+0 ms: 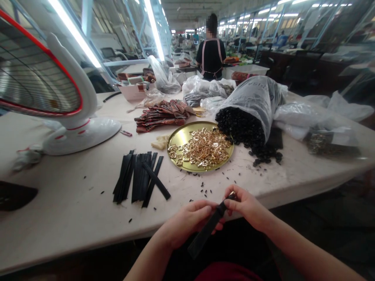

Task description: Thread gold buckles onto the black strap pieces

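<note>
At the counter (pixel 58 210) edge, both hands are closed on one black strap (pixel 206 232): the left hand (pixel 187 222) pinches its middle, the right hand (pixel 247 207) grips the top end, where a gold buckle (pixel 232 194) shows; ahead and left of the hands lie bare straps (pixel 137 177); straight ahead, a tray (pixel 178 136) heaped with buckles (pixel 205 150); most of the work looks undone.

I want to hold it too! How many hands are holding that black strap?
2: the left hand grips the black strap at its middle, the right hand pinches its top end.
</note>
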The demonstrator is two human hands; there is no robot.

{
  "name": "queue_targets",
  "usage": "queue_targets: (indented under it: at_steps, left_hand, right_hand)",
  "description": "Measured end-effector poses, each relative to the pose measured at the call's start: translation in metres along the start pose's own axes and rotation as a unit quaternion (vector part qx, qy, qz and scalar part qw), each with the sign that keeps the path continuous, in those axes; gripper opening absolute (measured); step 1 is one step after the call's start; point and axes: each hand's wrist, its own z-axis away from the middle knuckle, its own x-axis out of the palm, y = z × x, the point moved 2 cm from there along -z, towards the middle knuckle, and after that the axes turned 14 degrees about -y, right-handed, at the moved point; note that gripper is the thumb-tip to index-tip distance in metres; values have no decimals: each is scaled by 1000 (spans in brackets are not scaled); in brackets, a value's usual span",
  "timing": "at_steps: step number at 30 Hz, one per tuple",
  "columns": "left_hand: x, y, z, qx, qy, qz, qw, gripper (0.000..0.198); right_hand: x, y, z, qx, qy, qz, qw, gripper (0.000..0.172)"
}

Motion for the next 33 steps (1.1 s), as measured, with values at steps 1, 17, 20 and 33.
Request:
queue_targets:
  at_steps: [1,17,20,33]
  left_hand:
    - [0,1,0,5,3,18,1000,28]
    - [6,-26,-16,2,105,-37,994,29]
    - [7,-25,-10,1,108,-85,991,28]
    - [10,-1,3,26,150,-344,926,27]
  right_hand:
    - [1,0,-1,-6,2,-30,1000,21]
    - [-4,-16,12,27,-61,139,988,13]
    - [0,-19,11,35,-82,145,985,12]
    - [8,-17,6,81,-124,97,984,17]
